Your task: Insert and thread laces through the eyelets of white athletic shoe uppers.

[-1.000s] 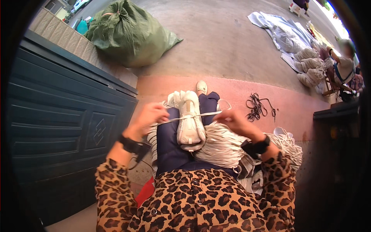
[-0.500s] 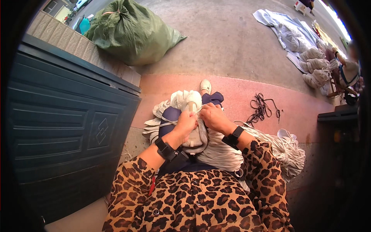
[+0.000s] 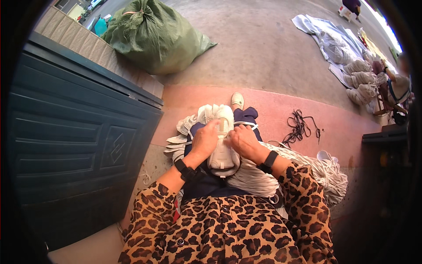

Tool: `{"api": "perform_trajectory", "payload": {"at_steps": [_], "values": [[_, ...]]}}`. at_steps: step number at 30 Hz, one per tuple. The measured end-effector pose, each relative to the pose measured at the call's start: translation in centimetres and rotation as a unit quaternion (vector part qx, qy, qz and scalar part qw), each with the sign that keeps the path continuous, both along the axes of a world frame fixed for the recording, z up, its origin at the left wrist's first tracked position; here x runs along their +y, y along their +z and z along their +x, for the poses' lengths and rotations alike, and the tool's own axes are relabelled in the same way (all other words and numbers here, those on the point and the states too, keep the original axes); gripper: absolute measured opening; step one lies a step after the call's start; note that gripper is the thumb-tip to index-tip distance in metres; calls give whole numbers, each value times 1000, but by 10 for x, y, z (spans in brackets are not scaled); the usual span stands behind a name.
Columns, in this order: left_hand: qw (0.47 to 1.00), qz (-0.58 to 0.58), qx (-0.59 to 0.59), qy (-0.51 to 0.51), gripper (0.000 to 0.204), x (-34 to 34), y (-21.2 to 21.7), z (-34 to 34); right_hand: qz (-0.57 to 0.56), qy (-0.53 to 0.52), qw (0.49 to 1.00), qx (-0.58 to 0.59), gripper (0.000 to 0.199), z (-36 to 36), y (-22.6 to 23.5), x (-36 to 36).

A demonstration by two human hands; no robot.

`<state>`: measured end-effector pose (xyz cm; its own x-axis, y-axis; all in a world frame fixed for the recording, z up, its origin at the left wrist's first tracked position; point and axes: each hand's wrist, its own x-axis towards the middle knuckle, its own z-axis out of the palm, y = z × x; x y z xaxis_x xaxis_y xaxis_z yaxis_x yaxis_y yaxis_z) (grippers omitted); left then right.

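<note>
A cream lace-up shoe [image 3: 220, 162] lies on my lap, heel toward me and toe pointing away. My left hand [image 3: 205, 141] is closed at the left edge of its lace opening. On the other side, my right hand [image 3: 245, 141] has its fingers pinched together at the eyelets, on a pale shoelace [image 3: 223, 134] that crosses the opening. The fingertips of both hands are partly hidden. Another white lace [image 3: 249, 124] loops round my right leg.
More pale shoes [image 3: 189, 125] are heaped left of my legs. A big bundle of cream laces [image 3: 323, 176] lies at my right, with a tangled black cord [image 3: 300, 127] beyond. A green sack [image 3: 160, 39] and a dark door [image 3: 88, 145] stand left. A person [image 3: 398, 86] sits far right.
My hands have moved a little apart, the left one shifting left and the right one slightly down. More of the shoe shows between them.
</note>
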<state>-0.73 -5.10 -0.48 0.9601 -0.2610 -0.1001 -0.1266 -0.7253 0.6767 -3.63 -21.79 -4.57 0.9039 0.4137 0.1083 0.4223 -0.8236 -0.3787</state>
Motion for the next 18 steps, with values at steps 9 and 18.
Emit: {"api": "perform_trajectory", "payload": {"at_steps": [9, 18], "values": [[968, 225, 11, -114, 16, -30, 2, -15, 188, 73, 974, 104, 15, 13, -9, -20], [954, 213, -131, -165, 15, -15, -10, -17, 154, 37, 982, 98, 20, 0, 2, -12]]}}
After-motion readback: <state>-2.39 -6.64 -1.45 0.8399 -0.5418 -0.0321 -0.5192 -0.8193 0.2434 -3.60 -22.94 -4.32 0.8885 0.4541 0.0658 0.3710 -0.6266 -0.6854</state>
